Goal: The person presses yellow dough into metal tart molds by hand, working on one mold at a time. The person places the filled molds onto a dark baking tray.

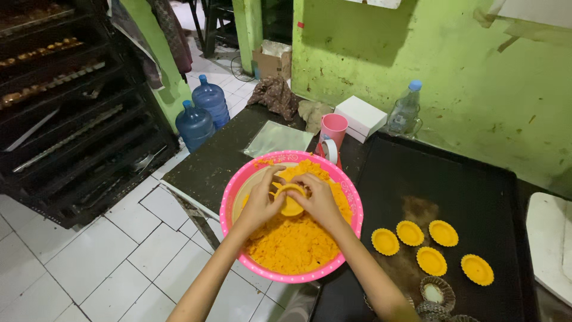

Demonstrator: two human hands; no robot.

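Head camera, looking down: a person's left hand (260, 201) and right hand (320, 200) meet over a pink plastic bowl (228, 209) heaped with crumbly orange dough (295, 244). Both hands are closed around one small round tart mould lined with dough (291, 200), each grip curled on its own side of the rim, thumbs on top, the mould held just above the heap near the bowl's far side. The bowl sits at the near edge of the dark bench (208, 167), overhanging it slightly above the white tiled floor (89, 262).

To the right of the bowl lies a large black baking tray (476, 185). Five dough-lined tart shells (432, 260) rest in a loose cluster near the tray's near right corner, and a few empty fluted metal moulds (437, 292) are stacked at its near edge.

Beyond the bowl, toward the bench's far edge, stand a pink cup (333, 129), a clear plastic sheet (277, 138), a white box (360, 116) and a plastic water bottle with a blue cap (406, 111) against the green wall (465, 65). Two blue water jugs (202, 113) stand on the floor to the left, beside a dark rack of trays (65, 101).
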